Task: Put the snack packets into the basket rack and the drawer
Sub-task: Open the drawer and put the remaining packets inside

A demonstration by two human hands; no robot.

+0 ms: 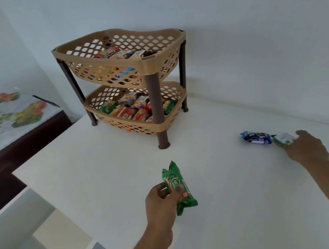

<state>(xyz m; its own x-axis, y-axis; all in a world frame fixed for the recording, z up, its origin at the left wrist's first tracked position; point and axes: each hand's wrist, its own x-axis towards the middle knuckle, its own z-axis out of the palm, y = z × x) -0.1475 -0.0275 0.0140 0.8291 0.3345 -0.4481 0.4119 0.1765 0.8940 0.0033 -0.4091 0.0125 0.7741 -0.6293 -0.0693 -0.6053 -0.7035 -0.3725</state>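
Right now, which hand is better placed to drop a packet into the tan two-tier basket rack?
Left, probably. The left hand already grips the green snack packet nearer the tan two-tier basket rack; the right hand is only reaching a green-and-white packet.

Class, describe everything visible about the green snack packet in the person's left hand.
The green snack packet is a glossy, crinkled plastic wrapper with crimped ends, a gold-ringed logo and a red patch. It is sealed and looks full. It is tilted, its long axis running from upper left to lower right, above the white tabletop. The left hand pinches its middle between thumb and fingers.
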